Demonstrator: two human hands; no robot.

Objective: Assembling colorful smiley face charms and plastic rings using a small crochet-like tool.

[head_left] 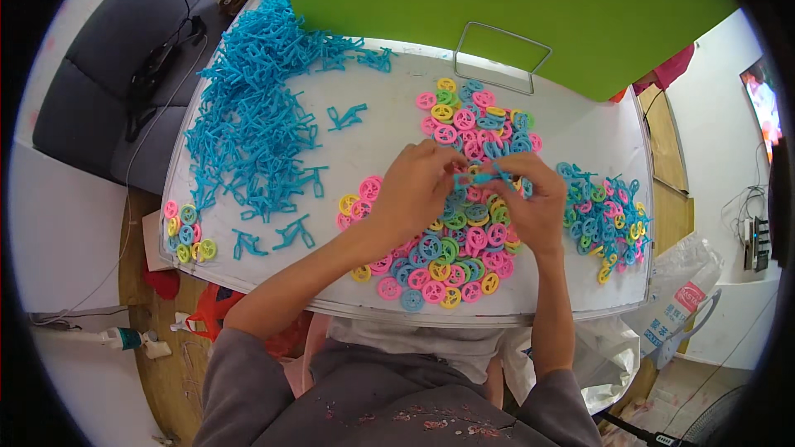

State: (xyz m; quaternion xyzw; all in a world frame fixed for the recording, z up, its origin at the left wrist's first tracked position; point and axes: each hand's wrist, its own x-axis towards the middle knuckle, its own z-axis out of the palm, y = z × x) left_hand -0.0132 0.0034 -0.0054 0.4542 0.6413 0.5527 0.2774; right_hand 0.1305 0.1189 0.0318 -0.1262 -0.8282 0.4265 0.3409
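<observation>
Over a heap of small spoked plastic wheels (451, 269) in pink, yellow, green and blue, my two hands meet. My right hand (534, 199) pinches a blue plastic frame piece (489, 175) between thumb and fingers. From the other side my left hand (414, 186) is closed at the same piece's left end. Its fingertips partly hide what they grip, so a wheel there cannot be made out. Beyond the hands, more wheels (464, 120) spread toward the back. A lone blue frame piece (346, 117) lies left of them.
A large pile of blue frame pieces (257, 91) covers the white table's left side. Frame pieces mixed with wheels (609, 215) lie at the right. A few wheels (189, 236) sit at the left corner. A green panel (513, 8) with a wire stand (501, 58) borders the back.
</observation>
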